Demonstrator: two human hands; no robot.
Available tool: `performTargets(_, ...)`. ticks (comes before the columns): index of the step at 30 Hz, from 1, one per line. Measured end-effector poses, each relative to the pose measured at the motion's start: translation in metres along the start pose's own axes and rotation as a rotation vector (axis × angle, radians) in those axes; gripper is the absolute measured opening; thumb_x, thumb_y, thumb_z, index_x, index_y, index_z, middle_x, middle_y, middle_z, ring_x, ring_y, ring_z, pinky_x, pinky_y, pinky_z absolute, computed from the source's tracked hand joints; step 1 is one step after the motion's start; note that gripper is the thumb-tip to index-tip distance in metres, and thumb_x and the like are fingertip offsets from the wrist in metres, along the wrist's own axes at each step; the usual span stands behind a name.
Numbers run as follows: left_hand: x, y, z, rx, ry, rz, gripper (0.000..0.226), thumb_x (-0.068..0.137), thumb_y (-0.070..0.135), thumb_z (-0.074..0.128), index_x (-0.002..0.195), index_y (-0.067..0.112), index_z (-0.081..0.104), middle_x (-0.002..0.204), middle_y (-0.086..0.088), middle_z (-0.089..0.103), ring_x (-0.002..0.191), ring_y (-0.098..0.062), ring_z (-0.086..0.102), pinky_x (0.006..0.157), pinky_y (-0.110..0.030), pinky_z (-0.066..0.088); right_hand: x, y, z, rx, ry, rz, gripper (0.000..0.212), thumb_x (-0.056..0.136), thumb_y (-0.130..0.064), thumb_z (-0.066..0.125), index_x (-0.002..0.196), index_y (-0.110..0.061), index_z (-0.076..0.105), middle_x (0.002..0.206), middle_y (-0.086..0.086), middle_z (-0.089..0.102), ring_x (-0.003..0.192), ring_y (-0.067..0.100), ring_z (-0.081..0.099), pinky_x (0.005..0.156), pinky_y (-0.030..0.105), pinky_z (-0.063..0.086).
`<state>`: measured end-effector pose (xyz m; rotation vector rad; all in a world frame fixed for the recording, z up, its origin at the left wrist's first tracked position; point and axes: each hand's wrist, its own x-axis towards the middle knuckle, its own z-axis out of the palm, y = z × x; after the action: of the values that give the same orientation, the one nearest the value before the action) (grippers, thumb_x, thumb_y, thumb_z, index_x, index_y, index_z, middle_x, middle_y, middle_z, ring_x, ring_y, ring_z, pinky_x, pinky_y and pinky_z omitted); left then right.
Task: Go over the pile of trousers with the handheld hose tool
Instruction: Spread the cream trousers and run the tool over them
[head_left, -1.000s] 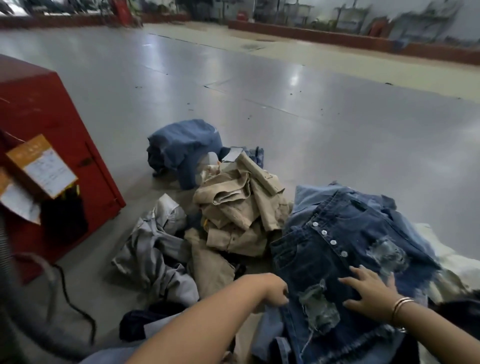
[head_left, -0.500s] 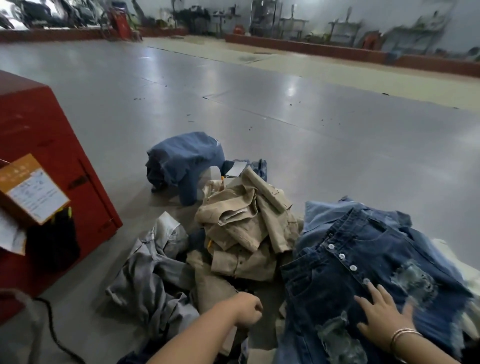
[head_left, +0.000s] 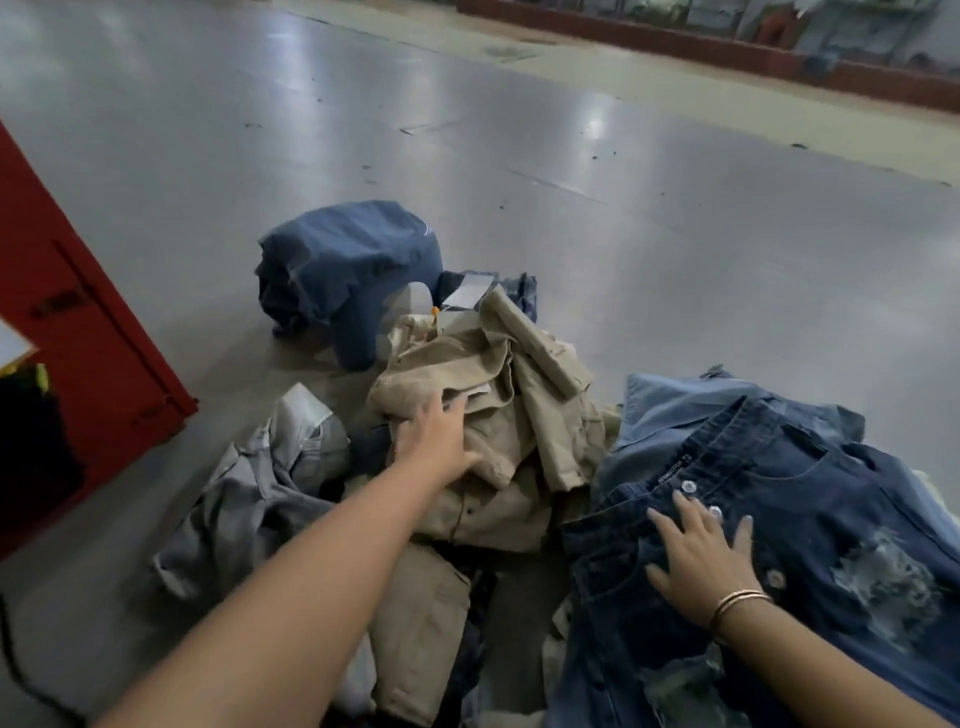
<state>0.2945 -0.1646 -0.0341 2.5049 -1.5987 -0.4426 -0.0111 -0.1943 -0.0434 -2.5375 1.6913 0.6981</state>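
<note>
Trousers (head_left: 498, 431) lie heaped on the grey floor (head_left: 675, 234), just ahead of the person. Khaki pairs sit crumpled in the middle of the heap. Grey ones (head_left: 260, 493) sprawl to their left, and a blue pair (head_left: 348, 265) stands bunched at the far side. Dark ripped jeans (head_left: 810, 519) lie on the right, spread over a lighter denim pair (head_left: 685, 410).

Left hand (head_left: 436, 441) reaches out onto the khaki fabric with fingers (head_left: 452, 408) straight and close together; whether the thumb grips a fold I cannot tell. Right hand (head_left: 701, 561) lies flat on the jeans near the waistband buttons, its fingers (head_left: 685, 512) spread, with thin bangles (head_left: 737, 603) at the wrist.

At the left edge stands a red cabinet (head_left: 78, 338). A dark cord (head_left: 15, 665) trails across the floor at the bottom left corner.
</note>
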Motion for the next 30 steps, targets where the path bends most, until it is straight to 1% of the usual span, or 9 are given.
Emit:
performTargets(4, 0.083, -0.017, 0.003, 0.091, -0.035, -0.044, 0.106, 0.078, 0.052, 0.072, 0.153, 0.026, 0.002, 0.159, -0.013, -0.002, 0.144, -0.035, 0.018, 0.112, -0.049, 0.026, 0.034, -0.022, -0.001, -0.038, 0.042, -0.133, 0.071, 0.094, -0.053, 0.038, 0.153, -0.03, 0.006, 0.161, 0.003, -0.012, 0.148, 0.023, -0.012, 0.109, 0.065, -0.011)
performTargets(6, 0.107, -0.023, 0.017, 0.066, -0.137, -0.072, 0.104, 0.081, 0.042, 0.071, 0.153, 0.026, -0.002, 0.154, -0.016, 0.022, 0.137, -0.035, 0.035, 0.106, -0.048, 0.035, 0.05, -0.029, -0.006, -0.026, 0.043, -0.167, 0.07, 0.094, -0.052, 0.038, 0.153, -0.032, 0.006, 0.161, 0.003, -0.013, 0.147, 0.023, -0.014, 0.108, 0.065, -0.014)
performTargets(12, 0.061, 0.014, 0.113, -0.018, -0.374, 0.262, 0.031, 0.089, 0.03, 0.057, 0.116, 0.015, 0.058, 0.119, -0.009, 0.062, 0.111, -0.03, 0.058, 0.089, -0.033, 0.045, 0.101, -0.061, -0.041, 0.124, 0.199, -0.216, 0.061, 0.095, -0.049, 0.038, 0.149, -0.03, 0.019, 0.161, 0.004, -0.001, 0.148, 0.024, -0.007, 0.108, 0.064, -0.015)
performTargets(16, -0.001, 0.038, 0.143, -0.102, -0.643, 0.422, 0.035, 0.09, 0.031, 0.057, 0.121, 0.013, 0.054, 0.128, -0.012, 0.057, 0.12, -0.026, 0.052, 0.099, -0.031, 0.037, 0.156, -0.111, -0.077, 0.45, 0.246, -0.225, 0.076, 0.086, -0.064, 0.047, 0.149, -0.039, 0.013, 0.161, 0.003, 0.002, 0.146, 0.029, 0.008, 0.112, 0.063, 0.011)
performTargets(19, -0.004, 0.035, 0.111, -0.145, -0.813, 0.53, 0.023, 0.09, 0.027, 0.058, 0.108, 0.012, 0.058, 0.122, -0.013, 0.06, 0.116, -0.027, 0.053, 0.098, -0.031, 0.038, 0.181, -0.134, -0.059, 0.425, -0.006, -0.267, 0.095, 0.081, -0.052, 0.064, 0.148, -0.046, -0.003, 0.16, 0.005, 0.004, 0.142, 0.037, 0.02, 0.11, 0.059, 0.026)
performTargets(22, 0.016, 0.006, 0.063, -0.343, -1.011, 0.518, 0.031, 0.095, 0.024, 0.053, 0.126, 0.019, 0.06, 0.114, 0.005, 0.066, 0.107, -0.004, 0.061, 0.095, -0.02, 0.045, 0.171, -0.139, -0.002, 0.267, -0.142, -0.288, 0.06, 0.089, -0.034, 0.058, 0.142, -0.04, 0.031, 0.142, 0.008, 0.039, 0.124, 0.034, 0.048, 0.102, 0.048, 0.041)
performTargets(25, 0.061, -0.021, 0.034, -0.703, -0.668, 0.202, 0.028, 0.098, 0.013, 0.049, 0.124, 0.016, 0.06, 0.096, 0.006, 0.069, 0.083, -0.002, 0.065, 0.076, -0.019, 0.051, 0.143, -0.143, 0.059, 0.234, -0.34, -0.304, 0.039, 0.095, -0.034, 0.049, 0.133, -0.025, 0.05, 0.135, 0.01, 0.053, 0.121, 0.031, 0.053, 0.099, 0.041, 0.042)
performTargets(27, 0.091, -0.037, 0.033, -0.595, -0.205, 0.0, 0.028, 0.095, 0.012, 0.054, 0.122, 0.016, 0.06, 0.11, -0.002, 0.066, 0.095, -0.012, 0.061, 0.08, -0.024, 0.049, 0.122, -0.146, 0.089, 0.212, -0.462, -0.277, 0.046, 0.101, -0.036, 0.037, 0.144, -0.021, 0.039, 0.148, 0.013, 0.042, 0.135, 0.031, 0.04, 0.111, 0.043, 0.03)
performTargets(30, 0.117, -0.053, 0.042, -0.344, 0.074, -0.09, 0.044, 0.091, 0.021, 0.061, 0.133, 0.017, 0.049, 0.134, -0.009, 0.048, 0.117, -0.024, 0.051, 0.087, -0.031, 0.044, 0.106, -0.144, 0.104, 0.275, -0.419, -0.218, 0.052, 0.105, -0.037, 0.021, 0.154, -0.022, 0.014, 0.161, 0.008, 0.012, 0.147, 0.025, 0.012, 0.118, 0.04, 0.006)
